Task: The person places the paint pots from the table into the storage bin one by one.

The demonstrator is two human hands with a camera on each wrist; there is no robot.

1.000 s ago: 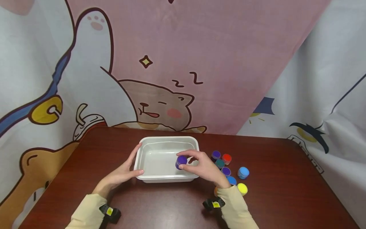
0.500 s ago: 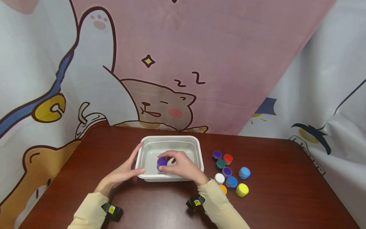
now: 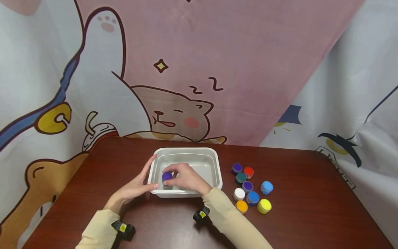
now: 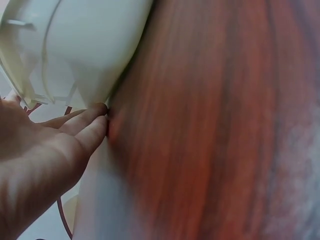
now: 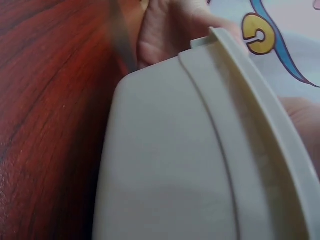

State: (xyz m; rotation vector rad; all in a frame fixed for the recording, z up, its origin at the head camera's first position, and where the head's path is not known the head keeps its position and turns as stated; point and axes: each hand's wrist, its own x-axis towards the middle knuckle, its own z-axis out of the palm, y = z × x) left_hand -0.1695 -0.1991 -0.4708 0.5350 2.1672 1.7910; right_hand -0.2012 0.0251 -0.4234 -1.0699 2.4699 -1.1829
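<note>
My right hand (image 3: 188,179) reaches into a white plastic tub (image 3: 203,169) and pinches a small jar with a purple lid (image 3: 167,176) between thumb and fingers, low in the tub's left part. At the tub's left end my left hand (image 3: 133,188) rests with thumb and fingers spread, the thumb at the near corner of the rim. In the left wrist view its fingers (image 4: 90,127) lie straight against the tub's outer side. The right wrist view shows mostly the tub's outer wall (image 5: 160,150), which hides the jar.
Right of the tub stands a loose group of small paint jars: purple (image 3: 237,168), red (image 3: 248,172), dark green (image 3: 240,178), white (image 3: 239,194), blue (image 3: 253,198), orange (image 3: 241,206), yellow (image 3: 264,206) and light blue (image 3: 266,187). A cartoon-printed cloth (image 3: 248,69) hangs behind the brown table (image 3: 311,207).
My right hand has carried the purple-lidded jar leftward inside the tub, from its right side to near its left end. My left hand stays at the tub's left end.
</note>
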